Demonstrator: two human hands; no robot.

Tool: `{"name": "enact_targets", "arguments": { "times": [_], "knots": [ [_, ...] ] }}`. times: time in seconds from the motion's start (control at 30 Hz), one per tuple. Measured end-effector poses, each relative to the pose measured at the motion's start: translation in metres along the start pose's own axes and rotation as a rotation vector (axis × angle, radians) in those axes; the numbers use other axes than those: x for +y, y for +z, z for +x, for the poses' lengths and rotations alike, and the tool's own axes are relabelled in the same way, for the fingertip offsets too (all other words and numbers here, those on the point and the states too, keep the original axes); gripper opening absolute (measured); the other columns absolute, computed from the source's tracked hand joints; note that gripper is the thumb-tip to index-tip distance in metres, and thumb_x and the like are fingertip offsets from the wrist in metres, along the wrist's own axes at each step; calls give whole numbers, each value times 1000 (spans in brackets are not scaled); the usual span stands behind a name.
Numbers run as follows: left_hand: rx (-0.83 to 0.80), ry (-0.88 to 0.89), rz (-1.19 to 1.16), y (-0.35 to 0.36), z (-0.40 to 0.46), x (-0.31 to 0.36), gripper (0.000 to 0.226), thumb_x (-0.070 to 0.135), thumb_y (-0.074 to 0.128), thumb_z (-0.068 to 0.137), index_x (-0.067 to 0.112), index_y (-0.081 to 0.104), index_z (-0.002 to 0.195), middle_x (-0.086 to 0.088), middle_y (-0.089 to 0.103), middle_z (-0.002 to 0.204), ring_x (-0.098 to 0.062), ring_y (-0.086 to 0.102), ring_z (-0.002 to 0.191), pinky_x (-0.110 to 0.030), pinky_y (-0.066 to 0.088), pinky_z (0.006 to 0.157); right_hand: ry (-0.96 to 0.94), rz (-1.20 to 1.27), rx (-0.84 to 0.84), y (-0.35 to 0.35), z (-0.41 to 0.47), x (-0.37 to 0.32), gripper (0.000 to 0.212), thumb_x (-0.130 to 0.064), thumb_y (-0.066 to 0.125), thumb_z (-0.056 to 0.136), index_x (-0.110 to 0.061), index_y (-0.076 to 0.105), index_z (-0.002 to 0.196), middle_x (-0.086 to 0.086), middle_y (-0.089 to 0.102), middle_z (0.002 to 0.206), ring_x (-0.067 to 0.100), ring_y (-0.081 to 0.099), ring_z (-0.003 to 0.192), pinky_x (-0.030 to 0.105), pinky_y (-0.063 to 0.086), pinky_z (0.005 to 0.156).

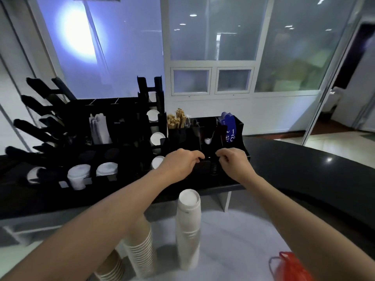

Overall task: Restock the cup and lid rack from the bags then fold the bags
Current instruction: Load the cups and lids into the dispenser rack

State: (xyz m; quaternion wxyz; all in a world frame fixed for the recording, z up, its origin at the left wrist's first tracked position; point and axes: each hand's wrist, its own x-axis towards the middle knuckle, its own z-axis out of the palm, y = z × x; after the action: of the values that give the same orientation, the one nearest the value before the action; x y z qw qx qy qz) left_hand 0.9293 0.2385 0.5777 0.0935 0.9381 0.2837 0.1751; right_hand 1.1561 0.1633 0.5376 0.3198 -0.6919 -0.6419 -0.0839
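Far left, the black cup and lid rack sits on the dark tabletop, its lower slots showing white lids and one capped cup poking out at the front. That cup looks perched near the rack's edge, so a sweeping forearm could knock it off.

Moving in, the vertical lid column shows white discs stacked up its height. Just right of it, the small black organiser holds wooden stirrers and blue packets.

Both hands are up at that organiser's front edge. The left hand has curled fingers reaching in, the right hand is curled too, thumb and forefinger close as if pinching something small and dark. What either hand holds, I cannot tell, black on black.

Down below, the restock supply: two brown-rimmed cup stacks leaning under the left forearm, and a tall white cup stack upright between the arms. That is the risk! Either elbow dropping back could topple the tall one, and the leaning stacks look ready to slide.

Bottom right, a red plastic bag lies crumpled, unfolded, close to the right forearm, which could drag it.
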Motion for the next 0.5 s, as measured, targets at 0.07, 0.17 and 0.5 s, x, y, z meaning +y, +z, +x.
{"name": "enact_targets", "arguments": {
  "times": [0.07, 0.17, 0.5],
  "knots": [
    [3, 1, -58, -4, -26, -6, 33, 24, 42, 106, 33, 58, 134, 8, 71, 120, -13, 66, 110, -40, 57, 85, 121, 147, -8, 5, -16, -28, 30, -13, 57, 92, -19, 73, 117, -5, 73, 110, 13, 64, 105, 35, 48, 102],
    [28, -50, -203, 2, -63, -13, 36, 21, 41, 104, 31, 58, 134, 9, 68, 123, -11, 62, 114, -37, 55, 93, 272, 404, -218, 17, -46, -59, 39, -23, 58, 94, -29, 62, 133, -15, 64, 123, 0, 58, 115, 26, 47, 103],
    [167, -129, -386, 54, -158, -14, 40, 14, 47, 97, 25, 55, 134, 13, 54, 135, -5, 51, 122, -25, 44, 103, 419, 752, -400, 83, -137, -101, 89, -38, 89, 70, -39, 33, 140, -23, 54, 125, -1, 58, 117, 21, 54, 88]
  ]
}}
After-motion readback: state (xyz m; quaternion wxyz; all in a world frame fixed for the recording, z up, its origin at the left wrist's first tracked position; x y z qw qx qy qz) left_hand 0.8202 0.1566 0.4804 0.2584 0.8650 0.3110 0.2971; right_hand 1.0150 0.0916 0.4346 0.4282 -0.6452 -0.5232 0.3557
